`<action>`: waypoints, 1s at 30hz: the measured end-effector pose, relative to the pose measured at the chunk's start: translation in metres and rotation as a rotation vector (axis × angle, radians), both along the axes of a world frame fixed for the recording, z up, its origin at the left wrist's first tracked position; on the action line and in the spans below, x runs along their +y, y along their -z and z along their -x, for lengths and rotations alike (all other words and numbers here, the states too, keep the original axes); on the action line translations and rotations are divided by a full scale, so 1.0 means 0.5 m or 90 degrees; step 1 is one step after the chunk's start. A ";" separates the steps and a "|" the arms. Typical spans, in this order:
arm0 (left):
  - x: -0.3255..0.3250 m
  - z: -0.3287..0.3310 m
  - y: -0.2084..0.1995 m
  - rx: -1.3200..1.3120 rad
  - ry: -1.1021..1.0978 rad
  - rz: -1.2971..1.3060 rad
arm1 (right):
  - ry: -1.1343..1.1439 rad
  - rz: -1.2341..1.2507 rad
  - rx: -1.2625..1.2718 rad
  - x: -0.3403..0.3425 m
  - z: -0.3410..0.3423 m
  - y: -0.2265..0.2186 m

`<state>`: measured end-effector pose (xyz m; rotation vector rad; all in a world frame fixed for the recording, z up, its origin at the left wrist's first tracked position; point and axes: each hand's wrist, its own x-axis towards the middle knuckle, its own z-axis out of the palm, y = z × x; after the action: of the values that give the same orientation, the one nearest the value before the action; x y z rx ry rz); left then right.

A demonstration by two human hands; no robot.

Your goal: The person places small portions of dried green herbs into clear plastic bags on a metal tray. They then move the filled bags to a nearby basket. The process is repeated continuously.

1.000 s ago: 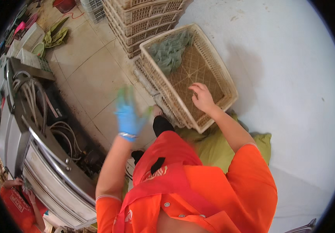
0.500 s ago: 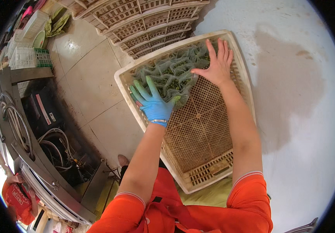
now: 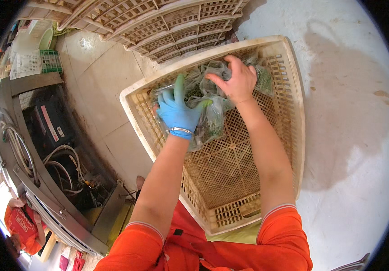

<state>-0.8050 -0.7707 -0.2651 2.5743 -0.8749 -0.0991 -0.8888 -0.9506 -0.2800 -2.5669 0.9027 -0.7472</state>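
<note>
A large cream plastic crate (image 3: 296, 90) with a perforated floor lies tilted before me. Crumpled greenish mesh netting (image 3: 212, 119) sits along its far side, with small green round pieces showing through. My left hand (image 3: 178, 110), in a blue glove with green fingertips and a metal band at the wrist, rests on the netting's left part. Its fingers and thumb are spread. My bare right hand (image 3: 239, 83) has bent fingers around a bunched fold of the netting, the thumb pointing left. The fingertips are partly hidden in the folds.
Stacked cream crates (image 3: 172, 27) stand just beyond the far side. At left is a metal frame (image 3: 32, 86) with a black box (image 3: 52, 124) and coiled hoses (image 3: 16, 135). A person in orange (image 3: 23, 226) is at lower left. A pale blue surface (image 3: 339, 203) extends to the right.
The netting has gone from spread out to bunched up. My right hand has moved left and nearer from the crate's far right corner, its fingers now bent. My left hand stays spread on the netting.
</note>
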 end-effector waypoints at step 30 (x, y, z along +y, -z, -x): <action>0.721 -0.229 -0.728 -0.236 0.136 0.196 | -0.189 0.160 -0.040 0.749 -0.185 -0.791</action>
<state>-0.6906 -0.4104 0.0991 2.2379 -1.1918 0.4315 -0.7964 -0.5763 0.1156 -2.7874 0.4149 -0.8918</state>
